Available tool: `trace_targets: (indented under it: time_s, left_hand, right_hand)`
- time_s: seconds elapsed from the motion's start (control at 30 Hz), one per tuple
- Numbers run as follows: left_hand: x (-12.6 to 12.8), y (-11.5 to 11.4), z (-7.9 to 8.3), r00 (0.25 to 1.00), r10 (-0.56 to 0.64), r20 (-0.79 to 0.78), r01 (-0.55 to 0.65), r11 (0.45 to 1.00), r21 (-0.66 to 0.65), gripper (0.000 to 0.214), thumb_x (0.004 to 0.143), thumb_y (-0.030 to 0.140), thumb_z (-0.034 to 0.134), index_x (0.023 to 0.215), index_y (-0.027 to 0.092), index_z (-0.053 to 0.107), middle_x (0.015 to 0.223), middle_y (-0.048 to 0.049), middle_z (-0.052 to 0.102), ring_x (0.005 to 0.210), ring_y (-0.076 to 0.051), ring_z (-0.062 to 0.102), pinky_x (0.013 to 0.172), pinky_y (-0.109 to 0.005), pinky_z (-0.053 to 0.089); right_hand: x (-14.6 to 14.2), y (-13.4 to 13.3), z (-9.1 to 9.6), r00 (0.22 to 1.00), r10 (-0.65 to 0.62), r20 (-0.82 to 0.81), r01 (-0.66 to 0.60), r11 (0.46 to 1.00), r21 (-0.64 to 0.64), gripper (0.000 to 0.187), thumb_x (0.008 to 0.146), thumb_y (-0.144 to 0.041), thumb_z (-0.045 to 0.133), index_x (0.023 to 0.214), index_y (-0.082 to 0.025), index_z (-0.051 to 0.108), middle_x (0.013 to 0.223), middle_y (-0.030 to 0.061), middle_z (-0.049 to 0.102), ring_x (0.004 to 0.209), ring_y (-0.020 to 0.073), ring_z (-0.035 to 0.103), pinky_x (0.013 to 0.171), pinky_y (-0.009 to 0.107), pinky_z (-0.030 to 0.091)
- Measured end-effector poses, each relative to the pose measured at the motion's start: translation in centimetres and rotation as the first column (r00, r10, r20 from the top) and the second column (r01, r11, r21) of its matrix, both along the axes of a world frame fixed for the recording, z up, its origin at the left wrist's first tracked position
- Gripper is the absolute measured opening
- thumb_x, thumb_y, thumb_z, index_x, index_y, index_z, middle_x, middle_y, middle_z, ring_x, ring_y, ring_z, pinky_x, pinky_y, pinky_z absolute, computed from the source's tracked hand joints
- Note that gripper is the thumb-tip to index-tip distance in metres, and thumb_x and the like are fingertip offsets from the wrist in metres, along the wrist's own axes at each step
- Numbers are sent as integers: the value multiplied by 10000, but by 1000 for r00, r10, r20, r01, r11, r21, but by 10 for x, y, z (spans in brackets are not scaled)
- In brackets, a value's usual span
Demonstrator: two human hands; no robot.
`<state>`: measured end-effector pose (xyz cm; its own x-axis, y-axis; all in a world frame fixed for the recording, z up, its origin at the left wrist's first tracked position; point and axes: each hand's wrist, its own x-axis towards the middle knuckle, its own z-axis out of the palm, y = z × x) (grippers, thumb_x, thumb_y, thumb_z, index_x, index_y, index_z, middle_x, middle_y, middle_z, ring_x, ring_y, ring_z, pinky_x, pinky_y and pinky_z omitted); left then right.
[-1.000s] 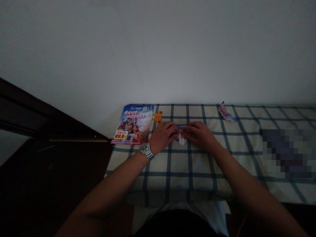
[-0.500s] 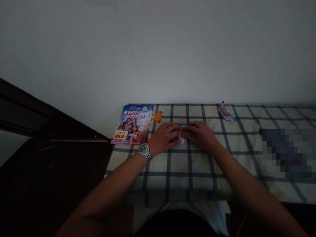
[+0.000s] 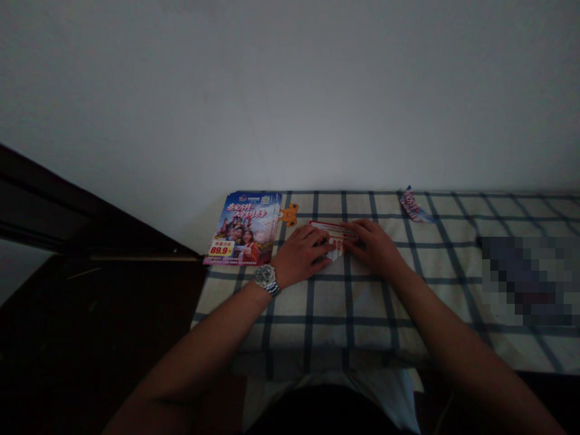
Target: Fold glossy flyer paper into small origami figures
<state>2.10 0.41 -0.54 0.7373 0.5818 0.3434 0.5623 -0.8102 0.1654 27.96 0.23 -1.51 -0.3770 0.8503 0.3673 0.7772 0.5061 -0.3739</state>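
Note:
Between my left hand (image 3: 299,256) and my right hand (image 3: 372,249) lies a folded paper leaflet (image 3: 333,238), white with a red border and a pointed lower end. Fingers of both hands pinch its sides, and it rests on a checked cloth (image 3: 362,302). A stack of glossy travel leaflets (image 3: 242,228) lies to the left of my left hand, with an orange paper cut-out (image 3: 289,214) next to it. A small folded paper piece (image 3: 411,205) sits at the far edge beyond my right hand. A wristwatch (image 3: 266,278) circles my left wrist.
A white wall (image 3: 290,90) rises behind the cloth. Dark furniture (image 3: 90,290) with a wooden edge lies to the left. A pixelated, unreadable patch (image 3: 525,281) covers something on the cloth at the right.
The leaflet has been unfolded or turned, and its red-bordered white face now shows instead of the blue edge. My hands have moved slightly apart.

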Motion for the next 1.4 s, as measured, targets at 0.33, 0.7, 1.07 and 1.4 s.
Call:
trace_targets:
  time_s: [0.33,0.7,1.07,1.4]
  left_hand:
    - [-1,0,3,998,57,-7,-57,996,-75,357,997,434,595,1310,270,642,1377,-47,611,1307,-273,523,1231,-541,280]
    - [-1,2,-1,990,143,-4,-142,985,-98,488,996,442,585,1430,220,553,1491,-81,550,1414,-284,452,1266,-565,227]
    - [-2,3,-1,994,107,37,-103,989,-108,438,997,433,588,1384,229,586,1409,-82,601,1325,-288,531,1247,-596,252]
    - [-3,4,-4,995,77,61,-69,990,-123,367,1023,423,548,1322,220,611,1427,-69,596,1342,-254,538,1271,-572,222]
  right_hand:
    - [2,0,1,999,-22,40,20,998,61,385,959,-384,636,1308,-229,685,1160,131,637,1050,308,594,928,485,544]
    - [3,1,0,999,43,18,-44,997,56,308,972,-383,631,1188,-195,745,1080,119,696,1009,288,612,909,451,532]
    - [2,0,3,991,5,-131,-13,998,-56,419,979,-370,588,1377,-249,635,1037,94,731,993,292,656,930,490,533]
    - [3,0,0,982,-59,-181,45,996,-81,359,978,-365,595,1295,-222,684,1096,91,766,999,276,699,913,457,558]
